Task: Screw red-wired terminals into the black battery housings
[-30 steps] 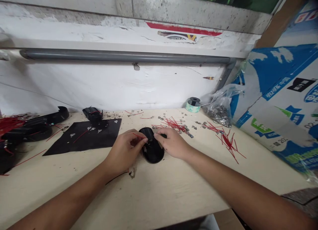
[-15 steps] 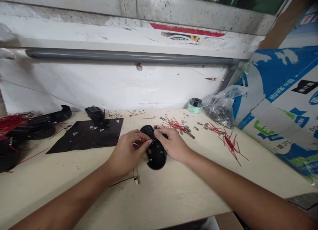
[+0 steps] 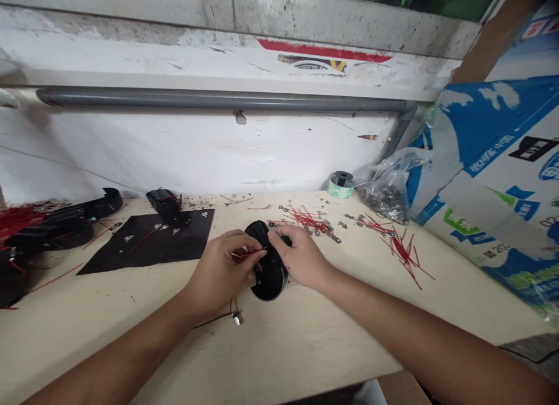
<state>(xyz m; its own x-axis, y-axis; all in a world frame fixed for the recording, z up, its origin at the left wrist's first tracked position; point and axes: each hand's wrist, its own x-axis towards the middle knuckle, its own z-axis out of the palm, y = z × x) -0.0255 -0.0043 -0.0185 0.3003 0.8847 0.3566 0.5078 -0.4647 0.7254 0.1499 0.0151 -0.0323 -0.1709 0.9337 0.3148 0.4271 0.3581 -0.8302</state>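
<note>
A black plastic housing [image 3: 269, 280] with a rounded, hollow end stands tilted over the table between my hands. My right hand [image 3: 301, 253] is closed around its right side, thumb on the upper part. With thumb and forefinger, my left hand [image 3: 229, 268] pinches a red wire [image 3: 248, 254] at the housing's left edge; the wire's far end is hidden. Below my left hand hangs a small metal-and-white part [image 3: 236, 318] on a red and a black wire, close to the tabletop. What it joins to is hidden behind the hand.
Red wires with metal tabs [image 3: 308, 220] lie behind my right hand, and another bunch [image 3: 404, 250] lies farther right. A black mat [image 3: 152, 242] bears small metal pieces. More black housings [image 3: 65, 227] sit at left. A tape roll [image 3: 340, 185] and a bag of metal parts [image 3: 386, 198] stand at back right.
The housing has tilted and turned slightly in my right hand, its lower end moving left. My left fingers still pinch the red wire. The whole view has shifted a little.
</note>
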